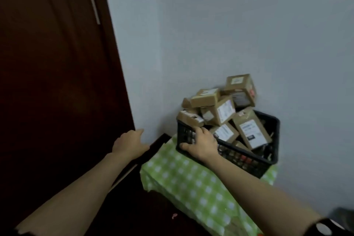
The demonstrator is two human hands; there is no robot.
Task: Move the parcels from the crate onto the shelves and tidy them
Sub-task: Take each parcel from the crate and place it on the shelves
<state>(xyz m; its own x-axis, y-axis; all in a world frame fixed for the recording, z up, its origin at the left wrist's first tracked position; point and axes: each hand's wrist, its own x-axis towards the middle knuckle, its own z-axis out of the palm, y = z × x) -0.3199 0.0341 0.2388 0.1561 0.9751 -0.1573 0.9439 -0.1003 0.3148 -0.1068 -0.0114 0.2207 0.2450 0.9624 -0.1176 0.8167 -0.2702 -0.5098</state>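
Gripping the crate (247, 161) at its near left corner, the right hand (199, 143) had its fingers curled over the rim and its thumb low on the outer wall, a firm hold. That was the head view, the only one on offer. The crate stood on the cloth-covered worktop (191, 182), pushed back close to the wall (229, 25), and its long side seemed to run off to the right from that hand. The parcels (222, 109) were heaped well above the rim, up and ahead of the knuckles. The nearest parcel (189, 118) perched on the rim just beyond the fingertips. So the right hand was the nearer one by far.

The left hand (130, 144) lay out to the left by the door (57, 63), fingers loose and holding nothing, near the crate but apart from it. No shelves were in view. With the pile tilted and crowded, taking a top parcel first looked safest, while the right hand steadied the crate.
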